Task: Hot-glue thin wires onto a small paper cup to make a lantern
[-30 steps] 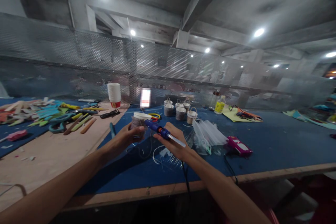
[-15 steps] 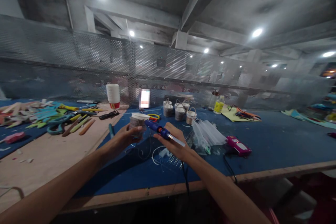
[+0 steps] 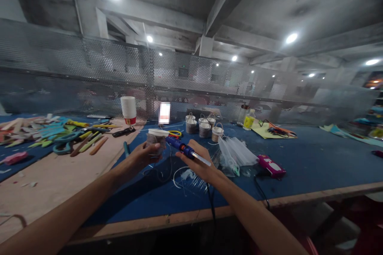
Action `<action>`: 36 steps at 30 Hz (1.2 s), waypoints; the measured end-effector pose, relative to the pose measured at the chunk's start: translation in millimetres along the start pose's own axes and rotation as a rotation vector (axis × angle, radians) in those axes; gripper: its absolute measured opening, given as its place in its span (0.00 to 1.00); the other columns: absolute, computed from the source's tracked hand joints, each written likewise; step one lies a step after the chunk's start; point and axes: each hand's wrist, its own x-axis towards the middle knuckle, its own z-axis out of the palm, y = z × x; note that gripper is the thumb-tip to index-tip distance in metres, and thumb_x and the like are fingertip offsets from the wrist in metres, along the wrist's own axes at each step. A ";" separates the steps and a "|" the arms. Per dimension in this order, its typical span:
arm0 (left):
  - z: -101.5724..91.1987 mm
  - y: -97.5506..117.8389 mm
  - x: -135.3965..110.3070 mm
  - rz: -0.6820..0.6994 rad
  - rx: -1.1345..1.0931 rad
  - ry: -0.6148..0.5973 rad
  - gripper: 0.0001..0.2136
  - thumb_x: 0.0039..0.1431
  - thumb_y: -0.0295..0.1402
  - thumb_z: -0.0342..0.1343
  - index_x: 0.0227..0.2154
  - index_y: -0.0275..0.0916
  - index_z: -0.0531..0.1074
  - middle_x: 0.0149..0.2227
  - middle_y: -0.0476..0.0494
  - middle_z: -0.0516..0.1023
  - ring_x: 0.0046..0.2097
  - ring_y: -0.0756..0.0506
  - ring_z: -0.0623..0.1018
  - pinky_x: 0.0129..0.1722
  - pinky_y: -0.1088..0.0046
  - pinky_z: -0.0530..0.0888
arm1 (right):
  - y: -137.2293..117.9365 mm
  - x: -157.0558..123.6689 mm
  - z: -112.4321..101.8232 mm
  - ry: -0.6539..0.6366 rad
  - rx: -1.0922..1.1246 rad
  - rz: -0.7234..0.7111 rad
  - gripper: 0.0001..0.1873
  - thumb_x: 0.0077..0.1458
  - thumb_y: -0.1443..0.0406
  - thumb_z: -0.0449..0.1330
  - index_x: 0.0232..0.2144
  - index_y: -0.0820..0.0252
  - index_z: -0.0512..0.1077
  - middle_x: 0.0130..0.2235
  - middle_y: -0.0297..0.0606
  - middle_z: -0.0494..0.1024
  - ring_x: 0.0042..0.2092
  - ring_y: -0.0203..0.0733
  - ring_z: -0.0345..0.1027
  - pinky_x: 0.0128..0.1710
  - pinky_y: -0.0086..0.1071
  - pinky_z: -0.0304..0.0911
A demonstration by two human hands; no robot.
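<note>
Head camera view: from where I stand, little has changed over the last second; the small cup wrapped in grey-brown cord with a white rim (image 3: 155,138) has edged slightly toward nine o'clock against the dark-blue glue gun (image 3: 185,150), which has hardly moved. To me that reads as a small adjustment within the same step, not a new one. The cup is held just above the blue-topped desk (image 3: 317,159), tilted little if at all, the left hand (image 3: 146,152) pinching its side between thumb and fingers. The right hand (image 3: 201,167) has its fingers closed around the gun, a clear glue stick (image 3: 202,159) jutting from the back toward four o'clock. The gun's front end meets the cup's outline at three o'clock, just below the rim; whether it touches, and whether any glue is out, I can't tell. Taking the held cup as the dial's centre, a cluster of small cord-wrapped cups with looped handles (image 3: 204,129) stands between two and three o'clock, and a tall stack of white paper cups (image 3: 128,107) stands between ten and eleven.
</note>
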 end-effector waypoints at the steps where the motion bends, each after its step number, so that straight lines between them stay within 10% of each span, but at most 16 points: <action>1: -0.6 0.5 -0.6 -0.009 -0.001 -0.003 0.20 0.50 0.44 0.72 0.42 0.37 0.78 0.39 0.42 0.81 0.33 0.45 0.77 0.36 0.67 0.74 | -0.1 0.0 0.0 0.001 0.000 0.004 0.18 0.66 0.52 0.62 0.30 0.55 0.66 0.33 0.31 0.68 0.32 0.36 0.65 0.33 0.32 0.61; 36: -17.6 4.4 -2.9 -0.063 -0.319 -0.268 0.15 0.61 0.36 0.63 0.49 0.37 0.82 0.43 0.38 0.86 0.34 0.44 0.80 0.35 0.71 0.76 | -1.3 4.1 -2.7 0.033 0.148 0.086 0.18 0.62 0.52 0.64 0.29 0.56 0.66 0.31 0.30 0.67 0.32 0.36 0.62 0.34 0.30 0.61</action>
